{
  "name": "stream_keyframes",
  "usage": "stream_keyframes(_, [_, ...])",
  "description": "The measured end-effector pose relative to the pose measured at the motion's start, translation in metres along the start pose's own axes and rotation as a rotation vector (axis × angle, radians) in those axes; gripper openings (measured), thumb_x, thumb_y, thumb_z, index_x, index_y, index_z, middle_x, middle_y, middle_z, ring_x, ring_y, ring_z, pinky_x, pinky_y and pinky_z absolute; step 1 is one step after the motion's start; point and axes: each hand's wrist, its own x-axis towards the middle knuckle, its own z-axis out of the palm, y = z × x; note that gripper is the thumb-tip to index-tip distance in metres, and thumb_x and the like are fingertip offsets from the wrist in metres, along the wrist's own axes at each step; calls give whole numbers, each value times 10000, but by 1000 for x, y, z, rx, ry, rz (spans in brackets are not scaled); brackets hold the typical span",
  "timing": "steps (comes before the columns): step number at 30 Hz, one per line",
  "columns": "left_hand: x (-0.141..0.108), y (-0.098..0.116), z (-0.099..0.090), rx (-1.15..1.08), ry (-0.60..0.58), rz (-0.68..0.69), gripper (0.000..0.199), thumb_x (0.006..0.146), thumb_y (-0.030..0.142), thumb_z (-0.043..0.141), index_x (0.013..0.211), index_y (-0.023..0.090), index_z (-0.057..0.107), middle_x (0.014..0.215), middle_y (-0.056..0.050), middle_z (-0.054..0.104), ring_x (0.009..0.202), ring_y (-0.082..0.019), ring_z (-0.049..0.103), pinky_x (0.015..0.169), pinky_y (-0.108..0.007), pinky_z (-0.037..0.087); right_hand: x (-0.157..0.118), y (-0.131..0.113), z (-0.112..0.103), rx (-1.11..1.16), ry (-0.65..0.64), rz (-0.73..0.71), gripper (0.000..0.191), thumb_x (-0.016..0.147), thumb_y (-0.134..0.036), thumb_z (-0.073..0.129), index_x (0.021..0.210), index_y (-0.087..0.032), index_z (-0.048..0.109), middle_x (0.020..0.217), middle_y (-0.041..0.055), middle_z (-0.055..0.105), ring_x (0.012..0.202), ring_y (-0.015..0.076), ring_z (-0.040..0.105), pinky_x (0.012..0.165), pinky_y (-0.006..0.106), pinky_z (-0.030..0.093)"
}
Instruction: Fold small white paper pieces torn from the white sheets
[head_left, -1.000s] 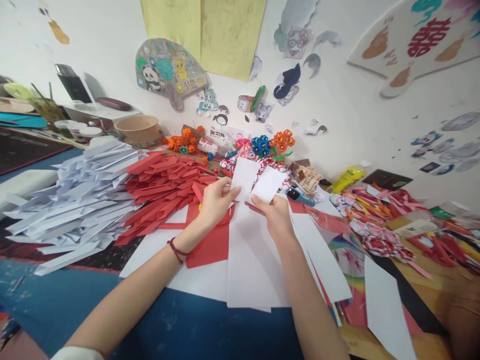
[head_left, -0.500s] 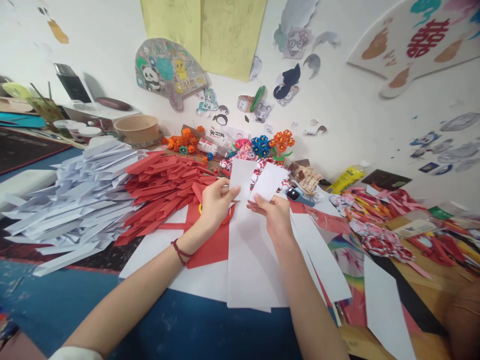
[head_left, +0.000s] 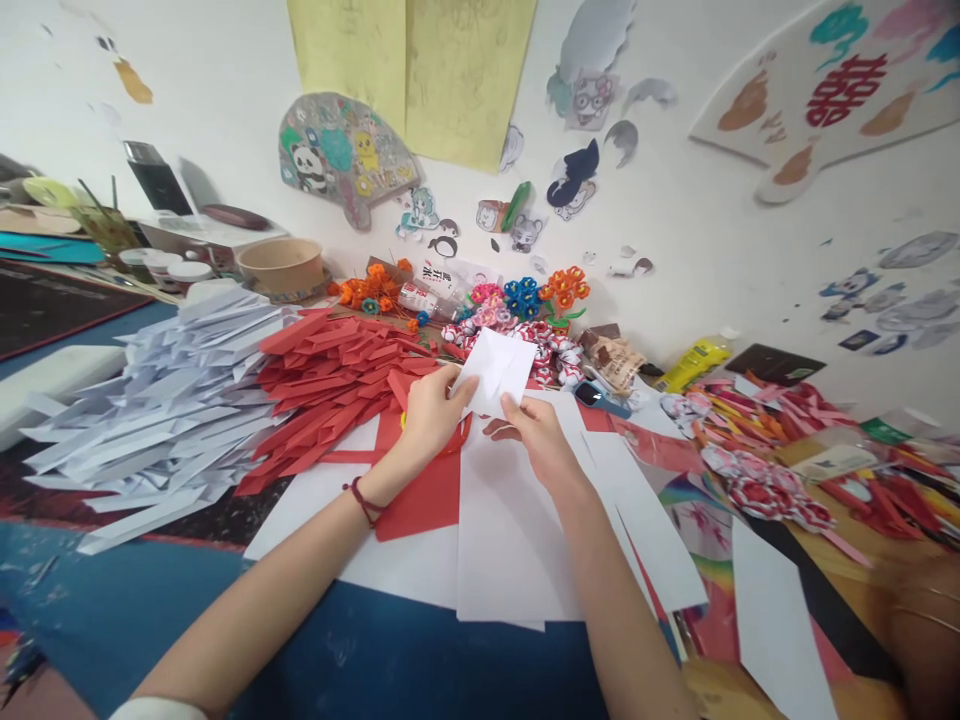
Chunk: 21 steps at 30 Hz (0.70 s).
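Two small white paper pieces (head_left: 495, 368) overlap, held up between my hands above the table. My left hand (head_left: 435, 412) pinches their left edge between thumb and fingers. At the lower right edge, the thumb and fingers of my right hand (head_left: 541, 437) close on the paper. Below lie large white sheets (head_left: 517, 550) and a red sheet (head_left: 416, 505). A looped yellow and orange object shows partly behind my left hand; its kind is hidden.
To the left are piles of folded white paper strips (head_left: 180, 400) and folded red paper strips (head_left: 337, 375). Handmade flowers (head_left: 521, 298) stand along the wall, near a smartwatch (head_left: 600, 398). At the right edge is another person's dark, blurred arm (head_left: 926, 620).
The two white pieces, held apart in separate hands before, now overlap. My right hand has moved slightly left and down toward my left hand. The view has shifted a little.
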Motion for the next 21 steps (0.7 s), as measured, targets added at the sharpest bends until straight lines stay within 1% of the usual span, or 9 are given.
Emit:
stream_keyframes(5, [-1, 3, 0, 164, -81, 6, 408, 904, 420, 372, 594, 180, 488, 548, 5, 531, 525, -121, 481, 528, -235, 282, -3, 2, 4, -42, -119, 11, 516, 818, -625, 519, 894, -132, 651, 830, 89, 694, 579, 134, 624, 544, 249, 513])
stream_keyframes(7, [-3, 4, 2, 226, -86, 26, 411, 899, 403, 376, 567, 180, 468, 530, 3, 513, 515, -122, 457, 531, -243, 263, -3, 4, 5, -70, -158, 32, 537, 831, -640, 484, 886, -130, 644, 786, 85, 692, 565, 137, 624, 533, 248, 512])
stream_keyframes(9, [-4, 5, 2, 253, -63, 53, 394, 886, 395, 406, 558, 181, 456, 525, 4, 503, 514, -123, 445, 535, -247, 256, -3, 5, 6, -128, -163, 41, 558, 832, -653, 466, 833, -124, 643, 729, 86, 687, 543, 139, 620, 521, 243, 508])
stream_keyframes(12, [0, 5, -4, 176, 11, 87, 356, 887, 401, 415, 618, 184, 498, 579, 4, 542, 550, -124, 474, 552, -238, 277, -1, 7, 3, -207, -104, 11, 587, 827, -672, 445, 835, -127, 663, 715, 82, 686, 522, 134, 614, 505, 232, 495])
stream_keyframes(14, [6, 4, -13, 109, 113, 92, 343, 898, 405, 400, 662, 185, 517, 601, 8, 550, 564, -122, 477, 558, -231, 287, 2, 9, -3, -253, -18, -27, 592, 830, -675, 427, 893, -144, 683, 721, 66, 686, 510, 125, 606, 496, 224, 484])
stream_keyframes(15, [10, 2, -18, 94, 176, 82, 346, 899, 405, 397, 655, 185, 506, 577, 13, 526, 553, -120, 463, 552, -231, 282, 4, 11, -6, -289, 35, -47, 581, 833, -668, 427, 909, -156, 690, 715, 56, 684, 503, 121, 601, 492, 220, 478])
stream_keyframes(17, [17, -2, -26, 69, 270, 50, 363, 897, 407, 394, 616, 187, 459, 533, 20, 473, 540, -120, 432, 535, -229, 268, 8, 15, -12, -405, 144, -86, 525, 840, -630, 448, 884, -172, 701, 685, 40, 678, 486, 115, 589, 488, 216, 463])
stream_keyframes(19, [23, -7, -31, 43, 277, 12, 381, 885, 411, 404, 577, 188, 422, 510, 21, 447, 535, -120, 419, 518, -229, 255, 10, 19, -15, -496, 203, -100, 460, 841, -581, 480, 853, -179, 703, 661, 32, 671, 476, 113, 580, 482, 214, 451])
stream_keyframes(21, [25, -11, -29, 26, 214, -9, 389, 869, 413, 419, 555, 184, 428, 501, 21, 441, 521, -117, 406, 503, -230, 240, 11, 21, -15, -488, 191, -80, 435, 842, -556, 492, 857, -175, 700, 662, 35, 668, 482, 115, 583, 483, 213, 452])
